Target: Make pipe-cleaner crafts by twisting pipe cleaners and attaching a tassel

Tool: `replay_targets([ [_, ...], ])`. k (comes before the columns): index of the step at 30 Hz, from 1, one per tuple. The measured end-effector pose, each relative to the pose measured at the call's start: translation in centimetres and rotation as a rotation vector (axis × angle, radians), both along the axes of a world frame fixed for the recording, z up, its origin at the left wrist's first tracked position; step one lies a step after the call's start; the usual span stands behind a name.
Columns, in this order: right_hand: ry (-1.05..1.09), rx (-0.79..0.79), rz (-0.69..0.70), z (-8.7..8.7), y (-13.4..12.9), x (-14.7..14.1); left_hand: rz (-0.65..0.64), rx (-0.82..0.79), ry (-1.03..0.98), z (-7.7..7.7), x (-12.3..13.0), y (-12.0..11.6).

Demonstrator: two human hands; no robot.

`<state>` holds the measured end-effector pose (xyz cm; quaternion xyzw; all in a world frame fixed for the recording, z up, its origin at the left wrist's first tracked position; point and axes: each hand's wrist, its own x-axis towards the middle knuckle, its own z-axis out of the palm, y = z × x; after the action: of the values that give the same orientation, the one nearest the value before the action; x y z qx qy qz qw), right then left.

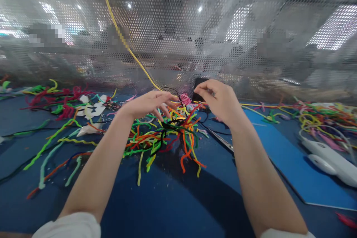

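Head view: a heap of pipe cleaners (160, 137) is strewn nine-to-three.
Left hand (152, 104): spread open, nearer; heap is seen at five o'clock.
Right hand (220, 98): pinched together (any hold cannot be told); heap at eight.

Passing room: near edge of the bench (158, 212)
Perforated panel (167, 52) bars far edge; pipe cleaners (67, 112) crowd far left corner.

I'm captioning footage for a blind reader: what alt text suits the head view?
A left hand, fingers spread, and right hand, fingertips together, are above a tangled pile of colourful fuzzy strands on a blue table. A perforated screen stands behind.
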<state>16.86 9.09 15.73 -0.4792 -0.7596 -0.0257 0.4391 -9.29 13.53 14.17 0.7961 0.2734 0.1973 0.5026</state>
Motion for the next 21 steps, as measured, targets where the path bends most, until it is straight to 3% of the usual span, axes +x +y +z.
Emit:
replay_targets([
  [3,0.133,-0.124,0.105,-0.2,-0.3,-0.9,0.251,0.084,-0.212,-1.4,3.2,0.0],
  [4,0.182,-0.164,0.158,-0.3,-0.5,-1.2,0.250,0.131,-0.288,-1.9,4.4,-0.2],
  [7,0.356,-0.294,0.348,-0.5,-0.9,-2.3,0.029,-0.013,-0.480,-3.3,7.1,-1.1],
  [10,0.498,-0.437,0.486,-0.7,-1.2,-3.2,-0.065,-0.214,-0.544,-4.0,8.4,-2.3],
  [15,0.499,-0.510,0.482,-0.6,-1.0,-2.0,-0.096,-0.413,-0.406,-4.2,8.1,-2.7],
  [18,0.504,-0.593,0.479,-0.3,-0.7,0.8,-0.076,-0.402,-0.402,-3.8,7.5,-2.1],
  [21,0.513,-0.665,0.379,-0.1,-0.4,4.2,-0.032,-0.359,-0.396,-3.2,6.5,-1.4],
])
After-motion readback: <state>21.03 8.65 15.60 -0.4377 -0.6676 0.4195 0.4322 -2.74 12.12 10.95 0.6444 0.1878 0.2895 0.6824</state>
